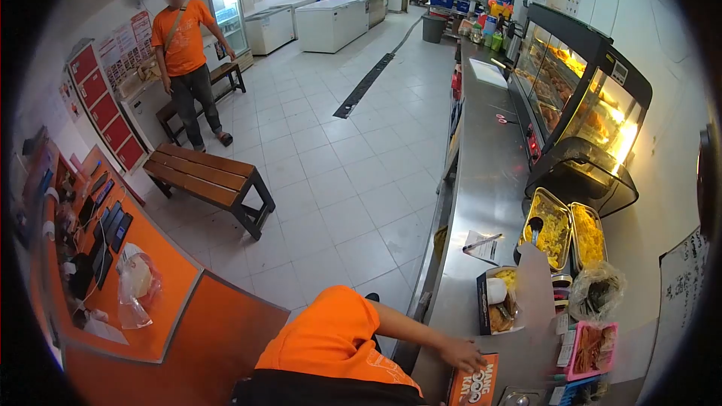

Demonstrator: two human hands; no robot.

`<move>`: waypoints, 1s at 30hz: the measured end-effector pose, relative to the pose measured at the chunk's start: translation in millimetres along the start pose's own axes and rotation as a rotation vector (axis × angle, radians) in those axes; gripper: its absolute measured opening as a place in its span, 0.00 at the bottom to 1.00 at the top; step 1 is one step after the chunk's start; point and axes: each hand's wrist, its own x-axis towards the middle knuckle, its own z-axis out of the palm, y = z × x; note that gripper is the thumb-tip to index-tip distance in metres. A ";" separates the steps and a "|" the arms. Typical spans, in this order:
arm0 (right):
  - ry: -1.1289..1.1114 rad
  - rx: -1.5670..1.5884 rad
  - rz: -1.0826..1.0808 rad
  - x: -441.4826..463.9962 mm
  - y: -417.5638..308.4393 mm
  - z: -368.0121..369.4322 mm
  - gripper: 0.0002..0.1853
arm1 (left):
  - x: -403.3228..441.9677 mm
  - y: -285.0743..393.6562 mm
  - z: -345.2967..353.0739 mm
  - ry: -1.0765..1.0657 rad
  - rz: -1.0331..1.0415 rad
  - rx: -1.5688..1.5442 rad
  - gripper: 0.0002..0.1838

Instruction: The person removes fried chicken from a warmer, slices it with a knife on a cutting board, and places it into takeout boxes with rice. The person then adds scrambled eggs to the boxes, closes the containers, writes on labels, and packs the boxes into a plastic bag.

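Observation:
My left hand [465,355], at the end of a bare forearm and orange sleeve, rests on the upper edge of an orange printed box [474,383] with its fingers apart. The box lies on the steel counter [481,180] at the bottom of the view. My right hand is out of view. Just beyond the box stands an open carton [485,304] with yellow food, a white round item and a browned piece. To its right, a pink-rimmed tray [594,349] holds strips of food.
Two metal trays [549,229] of yellow food stand beside a plastic bag [598,289]. A lit glass food warmer [579,90] is farther along. A person in orange [184,37] stands at the left behind a wooden bench [199,173]. Phones lie on the orange desk [162,323].

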 end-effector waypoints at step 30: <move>0.212 0.072 -0.070 -20.8 -41.3 31.8 0.17 | 71.5 -94.6 -21.9 0.690 -0.557 -0.243 0.12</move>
